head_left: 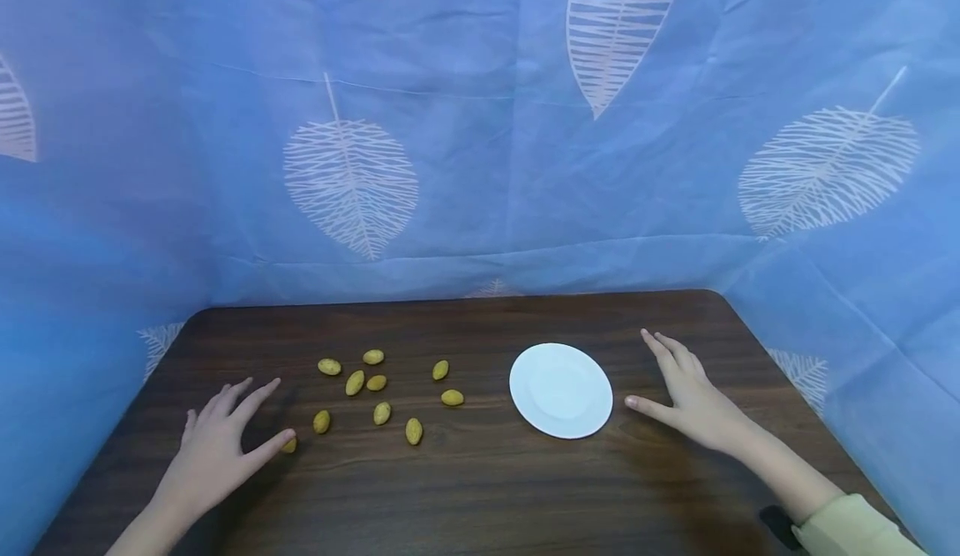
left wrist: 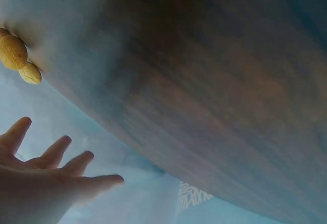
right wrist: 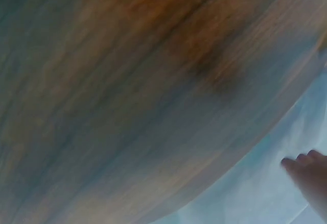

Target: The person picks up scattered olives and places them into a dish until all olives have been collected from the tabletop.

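Several small, yellow-brown oval fruits with wrinkled skin, olive-like in shape, lie scattered on the left half of the dark wooden table (head_left: 480, 489). My left hand (head_left: 213, 448) is spread at their left, and its thumb tip overlaps one half-hidden fruit (head_left: 290, 445) in the head view. Two bigger-looking fruits (left wrist: 13, 52) show at the edge of the left wrist view, beyond the spread fingers (left wrist: 53, 152). A round white plate (head_left: 561, 391) sits right of the fruits with nothing on it. Just right of its rim, my right hand (head_left: 693, 402) has its fingers extended and holds nothing.
Blue cloth (head_left: 465, 164) with white leaf prints hangs behind the table and along both sides. Bare tabletop lies between the fruits and the plate, and along the front. A dark band (head_left: 780, 527) shows at the right wrist beside a pale sleeve (head_left: 855, 531).
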`<state>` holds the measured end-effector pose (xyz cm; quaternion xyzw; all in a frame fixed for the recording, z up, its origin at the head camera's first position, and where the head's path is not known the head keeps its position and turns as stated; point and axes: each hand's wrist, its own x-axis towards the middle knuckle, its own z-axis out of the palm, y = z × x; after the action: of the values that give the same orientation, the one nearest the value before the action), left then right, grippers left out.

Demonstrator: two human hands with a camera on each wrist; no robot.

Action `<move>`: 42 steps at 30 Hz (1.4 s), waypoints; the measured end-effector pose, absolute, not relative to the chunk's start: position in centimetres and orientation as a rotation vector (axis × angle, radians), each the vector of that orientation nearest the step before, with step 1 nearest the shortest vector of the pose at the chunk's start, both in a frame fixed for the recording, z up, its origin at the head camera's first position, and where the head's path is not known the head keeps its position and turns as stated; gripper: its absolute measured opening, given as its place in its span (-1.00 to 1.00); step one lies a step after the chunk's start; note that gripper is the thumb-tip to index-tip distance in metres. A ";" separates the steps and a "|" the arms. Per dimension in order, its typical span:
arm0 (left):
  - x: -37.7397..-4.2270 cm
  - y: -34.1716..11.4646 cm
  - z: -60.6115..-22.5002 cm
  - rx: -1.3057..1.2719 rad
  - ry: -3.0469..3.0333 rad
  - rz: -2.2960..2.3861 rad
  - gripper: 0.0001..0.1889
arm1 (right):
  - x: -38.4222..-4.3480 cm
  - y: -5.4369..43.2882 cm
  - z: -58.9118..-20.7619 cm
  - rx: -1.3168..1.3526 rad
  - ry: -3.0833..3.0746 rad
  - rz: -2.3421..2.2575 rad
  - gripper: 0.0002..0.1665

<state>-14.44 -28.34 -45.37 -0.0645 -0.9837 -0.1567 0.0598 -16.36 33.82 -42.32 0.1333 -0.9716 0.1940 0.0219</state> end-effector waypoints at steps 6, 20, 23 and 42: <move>-14.2 -28.4 -45.4 -0.197 -2.951 -0.613 -0.12 | -16.9 33.2 -42.4 0.519 -2.979 0.728 0.26; -14.6 -28.7 -45.9 -0.205 -2.974 -0.900 -0.29 | -18.6 32.3 -43.6 0.650 -2.917 0.890 0.16; -14.6 -28.6 -46.0 -0.225 -2.982 -0.900 -0.33 | -18.9 32.1 -43.9 0.702 -2.897 0.920 0.16; -14.9 -28.2 -46.0 -0.183 -3.035 -0.910 -0.55 | -20.1 31.5 -45.2 0.759 -2.983 1.015 0.29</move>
<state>-14.88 -28.15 -45.98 -0.0576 -0.9562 -0.2866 -0.0161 -20.10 31.46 -45.24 0.2341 -0.9192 0.3128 -0.0497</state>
